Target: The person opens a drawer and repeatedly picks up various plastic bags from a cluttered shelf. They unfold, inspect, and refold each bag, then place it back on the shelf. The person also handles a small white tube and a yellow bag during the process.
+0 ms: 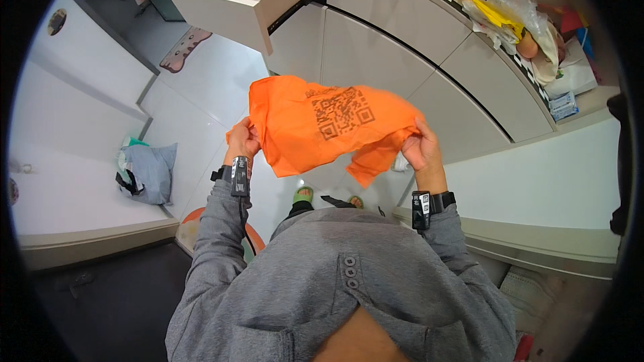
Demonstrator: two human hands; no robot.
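Note:
An orange bag (297, 120), seemingly of thin fabric or plastic, is stretched between my two hands at about waist height. A printed code and some writing show on its upper face. My left hand (243, 139) grips its left end, with the fingertips partly behind the folds. At the other end my right hand (421, 148) pinches the edge, thumb on top. A loose corner of the bag hangs down between the hands, left of my right hand. Each wrist wears a strapped black device.
Ahead stands a pale cabinet (372, 45) with one drawer (216, 15) pulled out. Plastic bags (493, 5) and other items crowd its top. A stuffed grey bag (151, 171) leans on the left wall. A pink mat (186, 50) lies on the tiled floor.

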